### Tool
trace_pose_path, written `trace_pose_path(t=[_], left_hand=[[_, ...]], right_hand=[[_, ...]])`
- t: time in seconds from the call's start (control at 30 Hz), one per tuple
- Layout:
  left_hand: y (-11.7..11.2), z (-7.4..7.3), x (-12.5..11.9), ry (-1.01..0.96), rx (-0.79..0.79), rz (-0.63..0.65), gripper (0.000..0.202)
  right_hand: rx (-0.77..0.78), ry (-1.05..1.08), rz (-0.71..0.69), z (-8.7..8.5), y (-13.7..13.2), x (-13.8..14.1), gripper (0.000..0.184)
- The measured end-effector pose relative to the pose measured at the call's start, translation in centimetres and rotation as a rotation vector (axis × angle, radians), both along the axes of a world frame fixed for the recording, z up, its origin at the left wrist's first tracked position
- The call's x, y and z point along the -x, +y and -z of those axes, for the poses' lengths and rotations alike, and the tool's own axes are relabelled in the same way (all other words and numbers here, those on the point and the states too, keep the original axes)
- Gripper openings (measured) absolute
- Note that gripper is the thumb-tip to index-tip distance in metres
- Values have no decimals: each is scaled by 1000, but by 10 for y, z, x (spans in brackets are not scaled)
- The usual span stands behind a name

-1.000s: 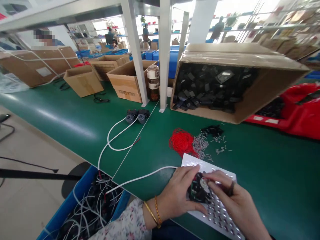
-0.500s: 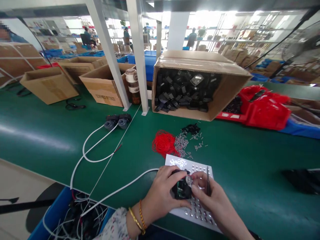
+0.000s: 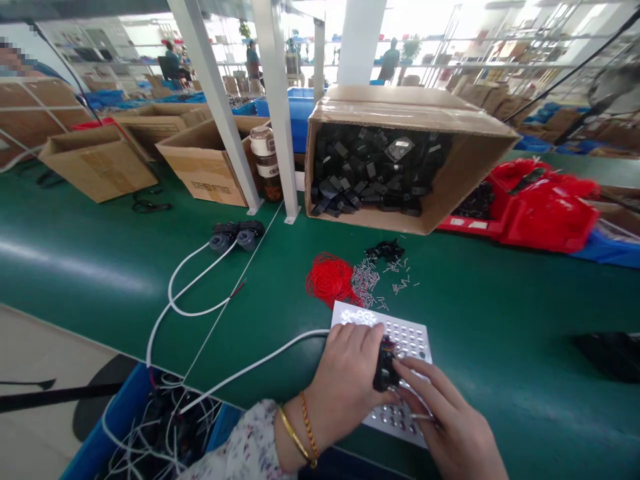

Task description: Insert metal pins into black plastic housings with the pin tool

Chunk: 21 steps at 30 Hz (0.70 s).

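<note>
1. The left grip (image 3: 345, 373) was closed around a black device (image 3: 385, 365), the fingers over its far side and the thumb toward its near side.
2. The right grip (image 3: 453, 417) was narrow, its fingertips at the device's right side; whether they pinched a part could not be told. A slim pale piece (image 3: 419, 417), too blurred to name, showed beneath its fingers.
3. Directly below both grips, a white plate (image 3: 387, 321) with rows of round shiny spots lay on the green desk (image 3: 280, 287).
4. A white cable (image 3: 260, 363) ran leftward from the left grip to a blue crate (image 3: 90, 447) of tangled cables.
5. Just beyond the plate lay red wires (image 3: 330, 279), touching scattered metal pins (image 3: 366, 280), with small black parts (image 3: 385, 251) behind.
6. Farther beyond the grips, a cardboard box (image 3: 470, 160) full of black pieces (image 3: 370, 167) rested on its side, open toward them.
7. Well to the left of the grips sat two dark units (image 3: 235, 235); seated people (image 3: 173, 65) and shelves were visible in the distant room.
</note>
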State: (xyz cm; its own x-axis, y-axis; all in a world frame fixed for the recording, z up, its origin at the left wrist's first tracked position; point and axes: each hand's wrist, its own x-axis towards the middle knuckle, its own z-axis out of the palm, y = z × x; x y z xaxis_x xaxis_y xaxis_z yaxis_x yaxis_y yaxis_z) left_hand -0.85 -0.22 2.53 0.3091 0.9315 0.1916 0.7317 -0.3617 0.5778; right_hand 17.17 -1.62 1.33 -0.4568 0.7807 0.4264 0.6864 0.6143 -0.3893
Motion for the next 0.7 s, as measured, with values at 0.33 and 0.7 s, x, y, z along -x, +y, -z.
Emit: trace_pose_path(t=[0.33, 0.7], left_hand=[[-2, -5, -3, 203, -105, 64, 49], [-6, 12, 0, -219, -68, -51, 47]], right_hand=[[39, -82, -93, 14, -3, -10, 31], [175, 220, 17, 5, -6, 19, 9]])
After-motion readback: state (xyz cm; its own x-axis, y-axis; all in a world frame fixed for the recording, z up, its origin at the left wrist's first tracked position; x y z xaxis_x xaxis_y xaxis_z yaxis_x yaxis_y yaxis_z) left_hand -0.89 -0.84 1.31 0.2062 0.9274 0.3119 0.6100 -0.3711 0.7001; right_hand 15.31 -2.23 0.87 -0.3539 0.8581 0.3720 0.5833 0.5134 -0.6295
